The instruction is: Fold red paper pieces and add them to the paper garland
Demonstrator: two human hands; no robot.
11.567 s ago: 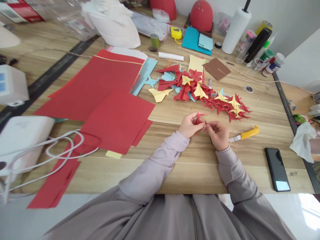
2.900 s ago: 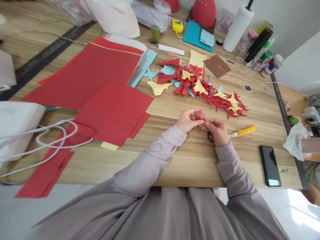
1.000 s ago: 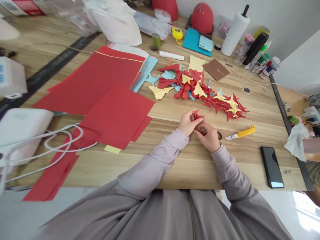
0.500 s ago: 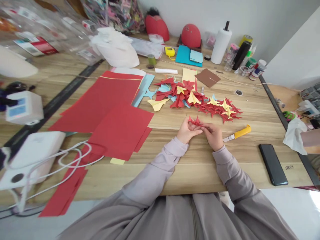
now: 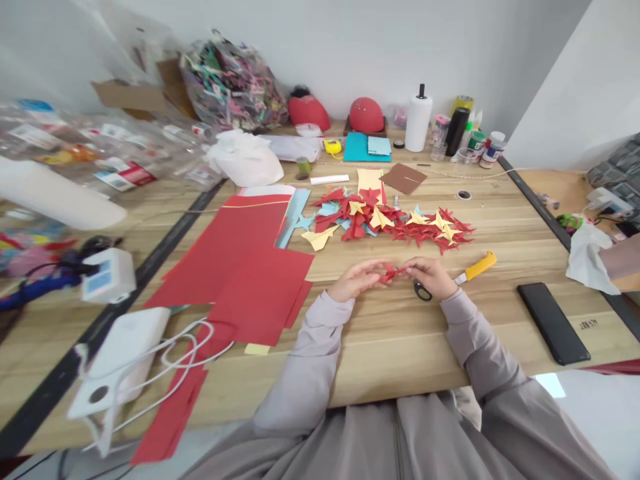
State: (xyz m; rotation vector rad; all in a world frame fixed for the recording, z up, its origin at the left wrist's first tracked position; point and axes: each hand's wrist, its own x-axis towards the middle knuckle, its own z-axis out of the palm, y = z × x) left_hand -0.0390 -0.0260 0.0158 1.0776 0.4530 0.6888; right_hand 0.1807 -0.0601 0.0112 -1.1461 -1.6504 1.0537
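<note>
Between my two hands is a small folded red paper piece (image 5: 391, 273). My right hand (image 5: 431, 277) pinches its right end. My left hand (image 5: 361, 279) has its fingers stretched toward the piece's left end, pressed around it. Black scissor handles (image 5: 423, 291) show below my right hand; the rest of the scissors is hidden. Just right of that hand lies a yellow-handled cutter (image 5: 480, 267). Beyond my hands spreads a heap of folded red, yellow and blue paper stars (image 5: 373, 217).
Red paper sheets (image 5: 240, 247) lie to the left, near a white box with a looped cable (image 5: 125, 357). A black phone (image 5: 553, 323) rests at the right. Bottles (image 5: 419, 123) and red domes (image 5: 367, 115) stand along the back.
The view has shifted, so the table contents appear lower. My left hand's fingers have straightened along the red piece, and the scissor handles now show under my right hand.
</note>
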